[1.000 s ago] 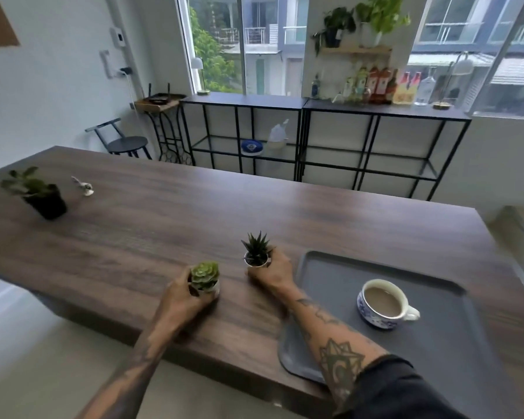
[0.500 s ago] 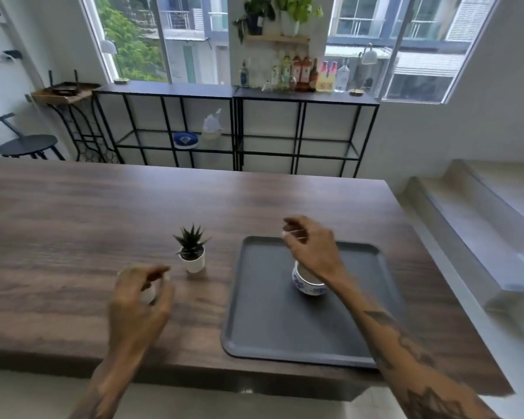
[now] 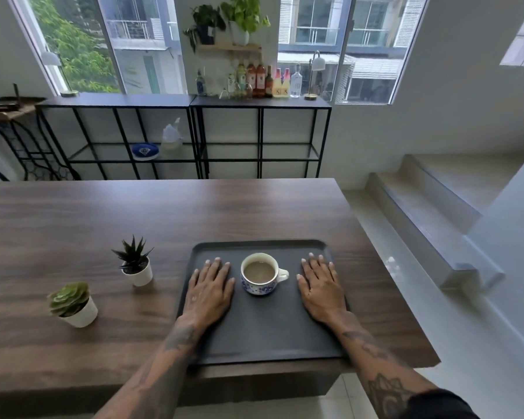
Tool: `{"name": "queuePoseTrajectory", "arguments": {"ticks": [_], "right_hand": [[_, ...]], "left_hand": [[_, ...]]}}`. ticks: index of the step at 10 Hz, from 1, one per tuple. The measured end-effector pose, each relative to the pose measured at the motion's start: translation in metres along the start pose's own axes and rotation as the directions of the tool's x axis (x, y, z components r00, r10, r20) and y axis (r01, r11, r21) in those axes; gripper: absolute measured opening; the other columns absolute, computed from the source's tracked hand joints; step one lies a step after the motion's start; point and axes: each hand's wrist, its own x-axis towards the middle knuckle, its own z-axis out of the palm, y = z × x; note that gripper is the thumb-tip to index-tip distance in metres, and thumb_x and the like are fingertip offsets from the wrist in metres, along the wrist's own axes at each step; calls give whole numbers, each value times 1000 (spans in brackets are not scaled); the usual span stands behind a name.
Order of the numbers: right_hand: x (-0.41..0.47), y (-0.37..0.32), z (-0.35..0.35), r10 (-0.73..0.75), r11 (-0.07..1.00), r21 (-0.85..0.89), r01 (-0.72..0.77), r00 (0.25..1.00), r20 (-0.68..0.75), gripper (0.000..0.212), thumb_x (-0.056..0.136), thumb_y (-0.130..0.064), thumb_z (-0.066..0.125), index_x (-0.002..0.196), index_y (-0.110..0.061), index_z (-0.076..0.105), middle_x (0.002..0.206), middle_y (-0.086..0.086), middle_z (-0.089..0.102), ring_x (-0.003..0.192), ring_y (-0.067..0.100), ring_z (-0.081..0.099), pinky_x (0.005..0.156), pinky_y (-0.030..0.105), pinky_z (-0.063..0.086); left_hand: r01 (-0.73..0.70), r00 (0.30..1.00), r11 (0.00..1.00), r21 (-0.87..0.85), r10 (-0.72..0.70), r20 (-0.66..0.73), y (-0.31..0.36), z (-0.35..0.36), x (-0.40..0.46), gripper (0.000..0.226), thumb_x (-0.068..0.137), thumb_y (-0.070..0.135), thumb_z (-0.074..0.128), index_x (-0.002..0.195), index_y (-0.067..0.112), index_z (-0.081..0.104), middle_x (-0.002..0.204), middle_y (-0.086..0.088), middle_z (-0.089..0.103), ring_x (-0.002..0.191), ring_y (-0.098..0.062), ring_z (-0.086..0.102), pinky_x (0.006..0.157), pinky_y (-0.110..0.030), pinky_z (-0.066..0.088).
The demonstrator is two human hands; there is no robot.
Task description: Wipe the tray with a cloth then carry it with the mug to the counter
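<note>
Dark tray (image 3: 263,334) at the desk's (image 3: 133,213) near edge, mug (image 3: 260,274) of coffee on it, left hand (image 3: 210,290) and right hand (image 3: 322,287) flat either side, fingers spread, holding nothing

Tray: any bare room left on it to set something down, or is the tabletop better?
The tray is crowded across its middle: left hand, mug and right hand lie side by side. Its near strip, below the hands, is bare. The table is bare beyond the tray and behind the spiky plant and succulent.
</note>
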Motion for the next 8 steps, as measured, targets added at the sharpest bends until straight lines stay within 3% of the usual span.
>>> {"name": "queuePoseTrajectory", "arguments": {"ticks": [2,5,6,7,8], "right_hand": [[2,-1,0,-43,999,-27,43,999,2,51,103,-35,30,152,-20,25,163,-1,16,152,18,7,124,36,-3],[3,2,0,-48,998,-38,50,998,45,51,103,-33,26,153,-20,22,164,-2,14,152,17,5,124,38,-3],[1,-6,-12,-32,999,-18,35,991,129,52,103,-34,28,153,-20,21,164,0,13,152,20,2,123,41,-4],[0,-12,-26,-12,996,90,7,998,55,52,101,-35,39,150,-17,32,160,6,27,151,26,14,123,45,5],[-2,-14,-97,53,807,583,90,973,-223,42,94,-43,54,129,-21,61,130,5,65,122,17,60,103,27,45]], "left_hand": [[37,999,999,27,-36,-31,-3,12,-5,58,102,51,21,156,34,15,168,-1,4,155,-21,-4,125,-40,-4],[49,999,998,51,-48,-13,-2,11,-8,59,101,52,21,156,34,14,168,-1,3,155,-20,-3,125,-39,-5],[55,998,998,35,-55,-5,-1,6,-7,59,101,53,20,156,34,13,168,0,2,155,-19,-4,124,-38,-6],[53,999,998,37,-53,-4,0,6,-9,60,100,54,20,156,34,13,168,0,1,155,-19,-5,124,-38,-6],[38,999,999,37,-36,-34,0,9,-6,60,100,54,20,156,35,14,168,0,2,155,-19,-4,125,-39,-5]]}}
